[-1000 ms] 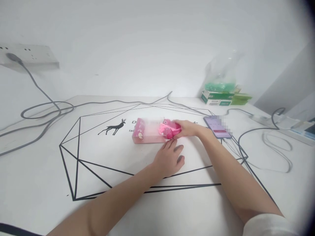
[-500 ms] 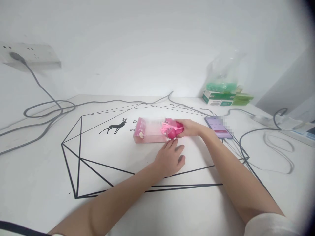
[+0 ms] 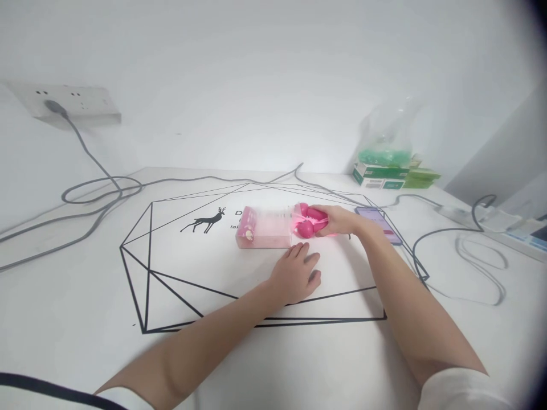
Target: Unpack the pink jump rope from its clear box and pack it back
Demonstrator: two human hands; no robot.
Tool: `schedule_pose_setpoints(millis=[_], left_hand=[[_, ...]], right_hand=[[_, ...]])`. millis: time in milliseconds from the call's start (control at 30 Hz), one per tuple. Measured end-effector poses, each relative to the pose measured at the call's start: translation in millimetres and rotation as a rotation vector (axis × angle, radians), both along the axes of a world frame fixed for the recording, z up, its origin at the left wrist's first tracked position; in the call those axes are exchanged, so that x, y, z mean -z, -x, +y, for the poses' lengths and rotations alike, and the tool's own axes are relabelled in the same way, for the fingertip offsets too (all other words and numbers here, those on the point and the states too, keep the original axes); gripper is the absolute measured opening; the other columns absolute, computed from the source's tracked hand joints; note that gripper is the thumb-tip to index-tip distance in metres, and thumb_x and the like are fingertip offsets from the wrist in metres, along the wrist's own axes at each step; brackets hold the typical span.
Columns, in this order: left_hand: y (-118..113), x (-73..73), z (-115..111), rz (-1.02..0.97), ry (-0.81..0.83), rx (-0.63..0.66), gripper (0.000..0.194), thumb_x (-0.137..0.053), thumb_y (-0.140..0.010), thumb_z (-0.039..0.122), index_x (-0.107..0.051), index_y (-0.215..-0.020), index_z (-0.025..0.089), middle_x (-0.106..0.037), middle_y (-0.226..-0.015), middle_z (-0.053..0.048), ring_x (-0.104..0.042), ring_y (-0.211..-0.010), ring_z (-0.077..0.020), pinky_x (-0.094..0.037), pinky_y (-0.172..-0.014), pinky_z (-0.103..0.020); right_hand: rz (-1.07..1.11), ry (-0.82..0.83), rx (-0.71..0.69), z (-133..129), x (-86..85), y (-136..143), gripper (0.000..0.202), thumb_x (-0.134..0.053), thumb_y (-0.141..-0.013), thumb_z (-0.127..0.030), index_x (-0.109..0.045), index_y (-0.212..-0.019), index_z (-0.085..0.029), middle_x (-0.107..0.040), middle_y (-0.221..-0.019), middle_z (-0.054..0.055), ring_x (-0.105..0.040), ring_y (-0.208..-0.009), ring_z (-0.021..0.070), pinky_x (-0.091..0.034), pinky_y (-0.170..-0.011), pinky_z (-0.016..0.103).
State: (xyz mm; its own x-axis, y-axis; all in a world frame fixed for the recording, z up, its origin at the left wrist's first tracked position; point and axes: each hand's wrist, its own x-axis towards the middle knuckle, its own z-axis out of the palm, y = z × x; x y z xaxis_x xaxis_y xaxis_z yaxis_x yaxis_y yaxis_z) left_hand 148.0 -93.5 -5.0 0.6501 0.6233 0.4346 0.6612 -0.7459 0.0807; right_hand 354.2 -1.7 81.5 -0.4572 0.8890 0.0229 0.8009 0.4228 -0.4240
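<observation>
A clear plastic box (image 3: 270, 229) with a pink printed end lies on its side on the white table mat. At its right end is a bright pink object (image 3: 308, 221) with rounded parts and thin pink cords. My right hand (image 3: 332, 220) is closed round the right side of this pink object, just beyond the box's end. My left hand (image 3: 298, 272) rests on the mat in front of the box, fingers apart, fingertips close to its near right corner. Nothing shows in the left hand.
A phone (image 3: 376, 219) lies behind the right forearm. Green and white boxes (image 3: 380, 173) under a clear bag (image 3: 387, 134) stand at the back right. Grey cables (image 3: 100, 213) cross the left side; a power strip (image 3: 513, 233) lies at the right.
The pink object has moved right with my right hand, away from the box's end. The left hand has stayed by the box. The view has shifted slightly.
</observation>
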Motion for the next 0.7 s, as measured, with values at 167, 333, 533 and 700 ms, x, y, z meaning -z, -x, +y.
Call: schedule_pose_setpoints(millis=[167,333,533,700], left_hand=[[1,0.2,-1,-0.010,0.003,0.006,0.039,-0.049,-0.091,0.032,-0.058,-0.126,0.018,-0.055,-0.135,-0.016,-0.053,-0.124,-0.0308,-0.045,-0.103,-0.047],[3,-3.6,-3,-0.004,-0.035,0.077,0.042,-0.047,-0.092,0.027,-0.053,-0.133,0.019,-0.043,-0.148,-0.016,-0.043,-0.136,-0.0320,-0.042,-0.107,-0.046],[2,-14.5,-24,0.083,-0.080,0.080,0.034,-0.048,-0.092,0.027,-0.056,-0.124,0.019,-0.040,-0.152,-0.016,-0.041,-0.138,-0.0336,-0.041,-0.105,-0.051],[12,-38.4,-48,0.174,-0.101,0.127,0.035,-0.051,-0.091,0.029,-0.057,-0.125,0.020,-0.042,-0.151,-0.013,-0.041,-0.138,-0.0332,-0.040,-0.108,-0.049]], right_hand=[[0.051,0.043,0.053,-12,-17.6,-4,0.068,-0.072,-0.067,-0.034,-0.054,-0.132,-0.032,-0.071,-0.102,0.000,-0.064,-0.078,0.0218,-0.045,-0.057,0.028],[0.113,-0.013,0.067,-26,-38.0,-5,0.075,-0.073,-0.067,-0.033,-0.049,-0.138,-0.033,-0.070,-0.109,0.001,-0.065,-0.080,0.0230,-0.047,-0.059,0.029],[0.157,-0.108,0.036,-38,-57.3,0,0.074,-0.071,-0.068,-0.031,-0.050,-0.139,-0.028,-0.070,-0.107,0.002,-0.064,-0.086,0.0240,-0.047,-0.069,0.030],[0.174,-0.167,0.000,-38,-59.4,4,0.069,-0.072,-0.068,-0.032,-0.053,-0.135,-0.027,-0.070,-0.107,0.002,-0.064,-0.084,0.0238,-0.048,-0.070,0.031]])
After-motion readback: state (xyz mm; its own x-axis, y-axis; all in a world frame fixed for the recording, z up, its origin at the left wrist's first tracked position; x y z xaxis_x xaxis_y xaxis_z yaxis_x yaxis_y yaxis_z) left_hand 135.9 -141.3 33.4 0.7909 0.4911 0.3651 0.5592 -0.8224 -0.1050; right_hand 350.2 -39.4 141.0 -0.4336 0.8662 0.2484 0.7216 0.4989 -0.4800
